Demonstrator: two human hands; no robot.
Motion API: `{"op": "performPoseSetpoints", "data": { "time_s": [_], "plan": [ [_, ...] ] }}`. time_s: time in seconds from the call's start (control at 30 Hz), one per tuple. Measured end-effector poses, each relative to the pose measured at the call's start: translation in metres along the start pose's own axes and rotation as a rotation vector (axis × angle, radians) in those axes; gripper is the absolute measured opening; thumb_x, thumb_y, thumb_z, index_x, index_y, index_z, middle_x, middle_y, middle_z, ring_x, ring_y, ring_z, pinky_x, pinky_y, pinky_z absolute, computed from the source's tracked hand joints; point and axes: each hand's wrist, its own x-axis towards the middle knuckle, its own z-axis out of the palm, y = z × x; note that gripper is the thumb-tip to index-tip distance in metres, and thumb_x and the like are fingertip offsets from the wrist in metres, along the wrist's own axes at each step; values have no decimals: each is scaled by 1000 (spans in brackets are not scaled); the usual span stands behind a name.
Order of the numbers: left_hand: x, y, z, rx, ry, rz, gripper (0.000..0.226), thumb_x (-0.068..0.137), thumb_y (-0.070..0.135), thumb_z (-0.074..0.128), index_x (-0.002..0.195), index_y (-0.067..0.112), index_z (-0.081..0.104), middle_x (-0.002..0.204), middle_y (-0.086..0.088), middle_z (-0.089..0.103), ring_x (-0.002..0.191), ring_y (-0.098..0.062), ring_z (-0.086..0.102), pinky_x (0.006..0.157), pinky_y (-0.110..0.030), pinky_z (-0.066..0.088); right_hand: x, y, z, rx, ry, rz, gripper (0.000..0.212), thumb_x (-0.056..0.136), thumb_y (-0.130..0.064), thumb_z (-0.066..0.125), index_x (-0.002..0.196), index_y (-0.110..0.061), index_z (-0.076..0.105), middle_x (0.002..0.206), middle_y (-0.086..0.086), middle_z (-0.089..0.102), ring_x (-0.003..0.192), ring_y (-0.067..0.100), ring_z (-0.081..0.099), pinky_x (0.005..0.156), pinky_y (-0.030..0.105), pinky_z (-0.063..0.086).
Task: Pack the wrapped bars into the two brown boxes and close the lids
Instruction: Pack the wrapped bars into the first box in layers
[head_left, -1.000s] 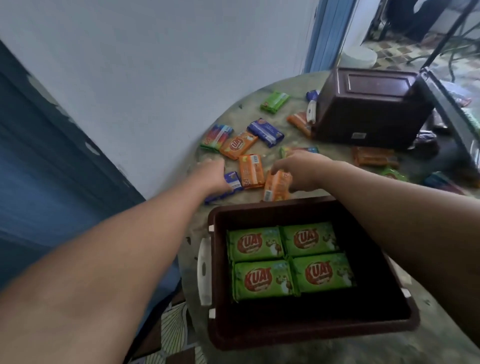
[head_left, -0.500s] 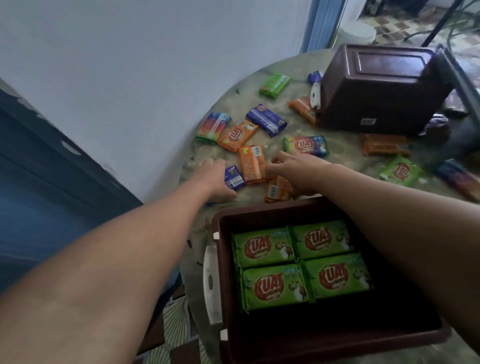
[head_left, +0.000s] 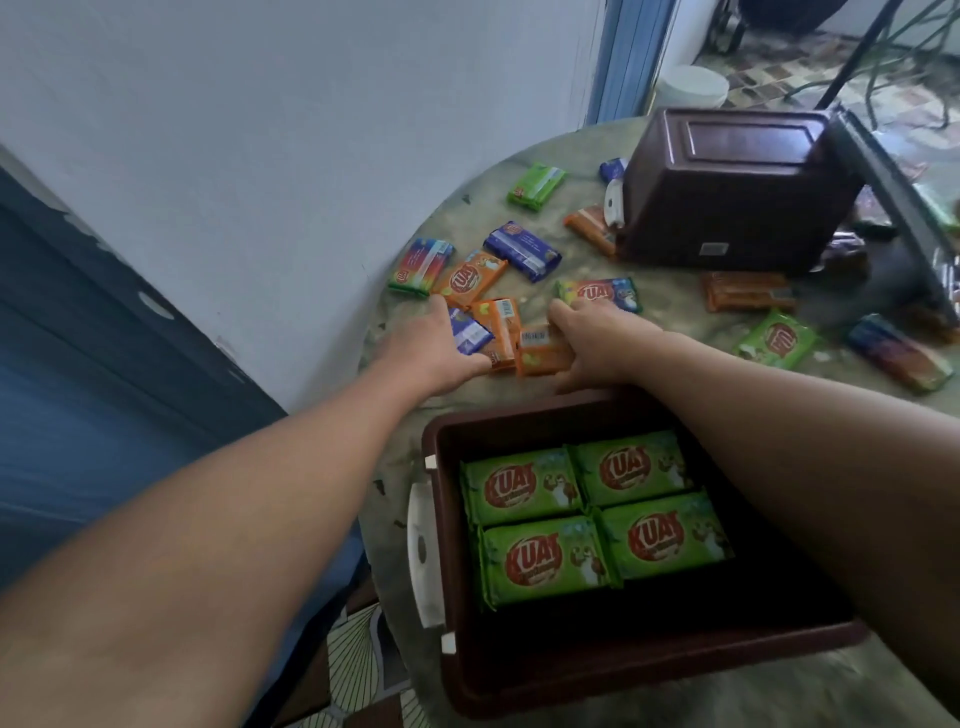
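Note:
An open brown box (head_left: 649, 670) sits near me on the round table with several green wrapped bars (head_left: 592, 514) laid flat inside. Just beyond it my left hand (head_left: 436, 348) curls round a blue bar (head_left: 470, 335). My right hand (head_left: 592, 345) grips an orange bar (head_left: 540, 353). Another orange bar (head_left: 501, 325) lies between the two hands. A second brown box (head_left: 727, 192) stands at the far right, its dark lid (head_left: 893, 208) hanging open to the right.
Loose bars lie scattered on the table (head_left: 675, 338): rainbow (head_left: 421, 267), orange (head_left: 470, 278), blue (head_left: 522, 249), green (head_left: 537, 184), and more at the right (head_left: 776, 340). A white wall borders the table on the left. The near box has a white latch (head_left: 423, 556).
Both hands have closed in on the cluster of bars; the left hand now grips the blue bar and the right hand holds the orange bar flatter against the table.

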Motion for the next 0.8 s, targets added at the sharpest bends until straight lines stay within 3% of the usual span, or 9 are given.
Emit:
{"op": "performPoseSetpoints", "data": {
  "time_s": [0.1, 0.17, 0.37, 0.5, 0.63, 0.8],
  "plan": [
    [-7, 10, -18, 26, 75, 14, 88, 72, 77, 66, 135, 23, 36, 115, -8, 63, 100, -33, 63, 80, -40, 54, -19, 1, -13, 86, 179, 43, 88, 67, -77, 59, 131, -19, 44, 129, 14, 55, 119, 38, 55, 92, 46, 49],
    [-18, 19, -30, 11, 115, 49, 82, 74, 74, 66, 132, 24, 38, 113, -8, 65, 98, -33, 64, 76, -38, 51, -33, 3, -20, 184, 244, 63, 93, 62, -81, 47, 132, -20, 43, 124, 13, 56, 114, 38, 58, 85, 44, 48],
    [-73, 45, -53, -68, 242, 151, 69, 75, 67, 70, 120, 23, 44, 112, -6, 67, 96, -32, 65, 76, -39, 52, -87, 14, -19, 310, 401, -1, 77, 69, -76, 54, 126, -26, 42, 115, 5, 54, 103, 31, 59, 79, 41, 47],
    [-123, 51, -52, -94, 291, 218, 79, 72, 70, 70, 132, 27, 40, 114, -3, 66, 95, -30, 66, 80, -43, 56, -126, 15, 3, 343, 465, -62, 72, 72, -67, 61, 127, -24, 43, 121, 4, 55, 107, 29, 57, 84, 42, 50],
    [-169, 57, -30, 3, 219, 257, 71, 70, 70, 66, 123, 31, 38, 104, 3, 58, 86, -25, 61, 72, -41, 54, -159, 27, 29, 329, 412, -118, 73, 70, -64, 65, 128, -28, 40, 117, -2, 52, 106, 25, 55, 82, 41, 51],
    [-191, 49, 5, 5, 113, 315, 70, 78, 62, 70, 132, 32, 38, 108, 5, 54, 95, -18, 57, 76, -37, 47, -172, 37, 52, 107, 293, -166, 77, 68, -68, 65, 133, -36, 40, 122, -7, 53, 117, 22, 53, 86, 48, 54]
  ]
}}
